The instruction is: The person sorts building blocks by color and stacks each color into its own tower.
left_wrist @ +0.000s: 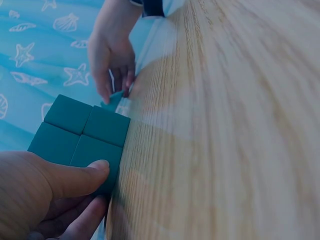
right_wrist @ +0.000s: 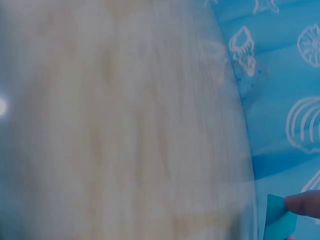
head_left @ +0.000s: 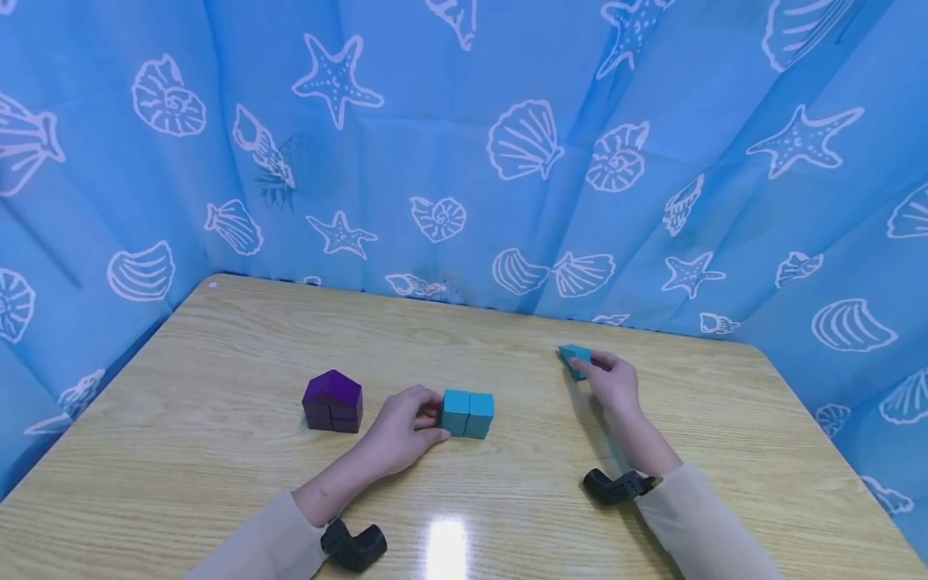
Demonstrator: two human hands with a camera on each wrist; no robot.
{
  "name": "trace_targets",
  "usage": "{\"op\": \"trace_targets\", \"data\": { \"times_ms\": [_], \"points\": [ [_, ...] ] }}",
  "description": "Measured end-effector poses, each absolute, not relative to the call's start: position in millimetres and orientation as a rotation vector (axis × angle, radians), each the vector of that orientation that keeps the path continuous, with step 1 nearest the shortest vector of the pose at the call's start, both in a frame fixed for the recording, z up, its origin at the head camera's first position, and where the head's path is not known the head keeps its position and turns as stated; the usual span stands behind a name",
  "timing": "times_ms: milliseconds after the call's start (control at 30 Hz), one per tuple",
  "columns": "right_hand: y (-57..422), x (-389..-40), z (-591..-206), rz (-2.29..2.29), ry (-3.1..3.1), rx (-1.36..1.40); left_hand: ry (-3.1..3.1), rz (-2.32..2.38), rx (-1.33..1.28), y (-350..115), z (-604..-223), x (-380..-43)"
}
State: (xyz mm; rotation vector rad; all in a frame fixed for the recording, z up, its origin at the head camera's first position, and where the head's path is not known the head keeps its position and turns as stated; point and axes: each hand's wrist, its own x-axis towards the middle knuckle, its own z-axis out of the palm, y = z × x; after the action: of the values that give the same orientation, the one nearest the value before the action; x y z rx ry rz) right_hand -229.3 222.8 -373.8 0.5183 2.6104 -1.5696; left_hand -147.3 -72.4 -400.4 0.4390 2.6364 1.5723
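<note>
Near the middle of the table, my left hand (head_left: 402,427) grips a square stack of blue cubes (head_left: 467,415). In the left wrist view, the stack (left_wrist: 65,115) shows two rows of two cubes, and my thumb lies across a lower cube. Farther right and back, my right hand (head_left: 615,387) pinches a teal triangular block (head_left: 575,360) between thumb and fingers. Only part of this teal block (right_wrist: 277,220) appears in the right wrist view, with a fingertip on its edge. A gap separates it from the stack.
A small purple house of blocks (head_left: 333,403) with a pointed top stands left of my left hand. The wooden table (head_left: 239,346) backs onto a blue curtain (head_left: 449,161) with white shell and starfish prints. Each wrist wears a black strap (head_left: 616,487).
</note>
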Motion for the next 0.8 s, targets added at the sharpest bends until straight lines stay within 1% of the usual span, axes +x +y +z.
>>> {"op": "trace_targets", "data": {
  "times_ms": [233,800],
  "points": [
    [210.4,-215.3,-366.9,-1.641,2.549,0.370,2.635,1.584,0.440,-71.3,-399.8,-146.5],
    [179.5,-186.4,-354.1,-1.845,2.424,0.126,2.631,1.575,0.453,-72.0,-400.2,-147.3]
  ]
}}
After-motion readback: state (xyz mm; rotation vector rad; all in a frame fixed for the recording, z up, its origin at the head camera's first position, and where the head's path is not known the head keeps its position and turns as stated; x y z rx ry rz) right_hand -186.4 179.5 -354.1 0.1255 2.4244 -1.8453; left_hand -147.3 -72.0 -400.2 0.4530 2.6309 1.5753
